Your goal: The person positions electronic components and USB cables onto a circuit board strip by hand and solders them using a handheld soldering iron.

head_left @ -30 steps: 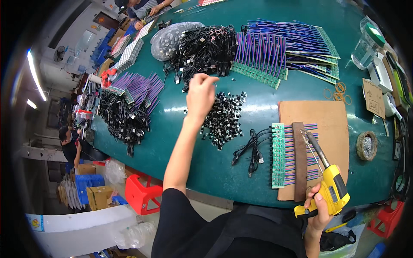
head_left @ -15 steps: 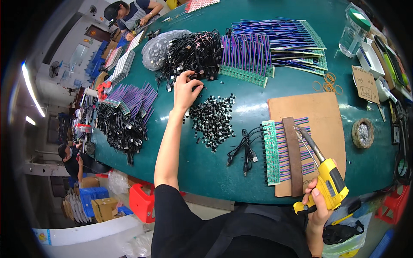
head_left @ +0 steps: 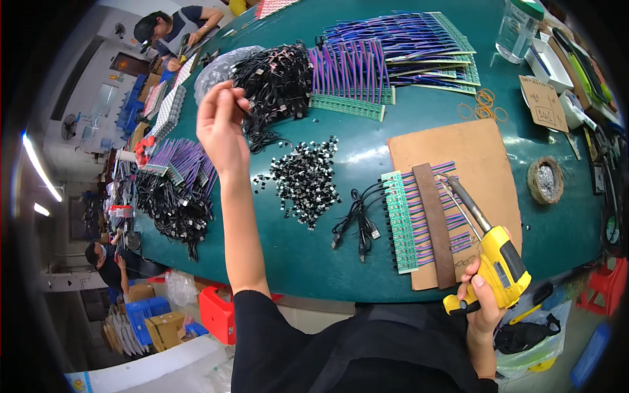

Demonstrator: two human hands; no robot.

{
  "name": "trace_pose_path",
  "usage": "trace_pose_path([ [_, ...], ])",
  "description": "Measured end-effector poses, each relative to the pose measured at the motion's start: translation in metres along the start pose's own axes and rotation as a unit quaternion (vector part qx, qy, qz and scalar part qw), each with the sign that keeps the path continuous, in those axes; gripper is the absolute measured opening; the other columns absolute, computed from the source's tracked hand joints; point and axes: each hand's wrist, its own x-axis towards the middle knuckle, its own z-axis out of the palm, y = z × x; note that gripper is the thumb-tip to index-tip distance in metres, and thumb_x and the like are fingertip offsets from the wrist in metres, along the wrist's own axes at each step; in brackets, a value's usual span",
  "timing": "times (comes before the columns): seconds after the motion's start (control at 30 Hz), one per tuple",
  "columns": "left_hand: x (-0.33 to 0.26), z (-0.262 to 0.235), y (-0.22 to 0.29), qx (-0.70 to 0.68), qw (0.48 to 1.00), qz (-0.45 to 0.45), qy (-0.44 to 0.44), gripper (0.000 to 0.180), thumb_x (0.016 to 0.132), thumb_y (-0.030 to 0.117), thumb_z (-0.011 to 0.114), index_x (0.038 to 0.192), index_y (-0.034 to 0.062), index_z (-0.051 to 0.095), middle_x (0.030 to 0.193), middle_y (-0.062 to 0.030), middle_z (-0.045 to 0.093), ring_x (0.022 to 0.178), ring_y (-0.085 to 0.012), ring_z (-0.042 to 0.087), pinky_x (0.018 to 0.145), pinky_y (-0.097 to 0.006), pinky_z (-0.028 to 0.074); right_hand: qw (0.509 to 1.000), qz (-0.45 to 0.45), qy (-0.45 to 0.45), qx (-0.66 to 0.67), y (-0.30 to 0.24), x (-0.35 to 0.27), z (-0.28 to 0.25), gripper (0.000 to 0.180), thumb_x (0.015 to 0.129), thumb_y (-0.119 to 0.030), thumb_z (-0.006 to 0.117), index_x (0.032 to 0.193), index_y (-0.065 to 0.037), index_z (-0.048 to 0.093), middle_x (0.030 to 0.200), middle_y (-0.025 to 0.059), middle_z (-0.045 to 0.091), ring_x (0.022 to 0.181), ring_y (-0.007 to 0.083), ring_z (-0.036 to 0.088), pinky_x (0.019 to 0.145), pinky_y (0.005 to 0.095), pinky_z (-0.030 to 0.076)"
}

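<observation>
My left hand [head_left: 224,128] is raised at the left edge of a heap of black USB cables [head_left: 275,82], fingers curled in; whatever they grip is hidden. My right hand [head_left: 483,298] is wrapped round the handle of a yellow soldering gun [head_left: 503,272]. Its metal tip points at purple-blue wires [head_left: 419,216] beside a brown flat bar [head_left: 432,226]. The bar lies across these wires, which run from a green circuit board strip [head_left: 400,223] at the left edge of a cardboard sheet [head_left: 475,154]. A few black USB cables [head_left: 357,219] extend left from the strip.
Small black-and-silver connectors [head_left: 304,183] lie piled mid-table. Wired board strips [head_left: 347,78] are stacked behind. Rubber bands [head_left: 483,105], a roll of wire-like metal [head_left: 545,180] and a lidded clear jar [head_left: 517,33] stand right. Another person [head_left: 173,33] works at the far left.
My left hand has moved left and up, from beside the connector pile to the cable heap's left edge. The whole view has shifted slightly; the soldering gun stays near the bar.
</observation>
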Motion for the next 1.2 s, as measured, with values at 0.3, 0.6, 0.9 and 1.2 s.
trace_pose_path([
  [0.3,-0.168,0.105,0.033,-0.073,0.779,-0.491,-0.384,0.01,0.087,0.008,0.062,0.092,-0.0003,0.059,0.082,-0.0064,0.064,0.069,-0.0088,0.059,0.063,-0.021,0.048,0.996,0.032,-0.036,-0.077,-0.008,0.005,0.013,0.067,0.08,0.003,0.058,0.14,0.002,0.028,0.088,0.0089,0.06,0.065,0.0092,0.056,0.056,0.0211,0.046],
  [0.6,-0.193,0.11,0.037,0.032,0.807,-0.368,-0.461,0.01,0.084,0.009,0.066,0.09,0.0025,0.062,0.074,0.0035,0.059,0.067,-0.0011,0.053,0.057,-0.017,0.042,0.982,-0.09,-0.102,-0.134,0.004,0.007,0.019,0.072,0.079,0.004,0.065,0.14,0.006,0.026,0.106,0.011,0.059,0.084,0.0096,0.06,0.074,0.0215,0.049],
  [0.9,-0.203,0.109,0.039,0.013,0.81,-0.364,-0.46,0.009,0.083,0.006,0.064,0.089,0.0028,0.058,0.075,0.0029,0.056,0.064,-0.0011,0.05,0.056,-0.018,0.041,0.958,-0.148,-0.111,-0.219,0.003,0.005,0.017,0.068,0.08,0.001,0.064,0.137,0.008,0.029,0.114,0.0131,0.055,0.082,0.0103,0.059,0.076,0.0243,0.048],
  [1.2,-0.211,0.109,0.039,0.122,0.876,-0.108,-0.453,0.013,0.079,0.002,0.066,0.087,0.0033,0.056,0.075,-0.0021,0.055,0.057,-0.0072,0.051,0.048,-0.021,0.042,0.987,-0.033,-0.085,-0.135,-0.003,0.004,0.023,0.066,0.08,0.004,0.06,0.137,0.009,0.028,0.116,0.013,0.052,0.085,0.0092,0.057,0.078,0.0239,0.047],
])
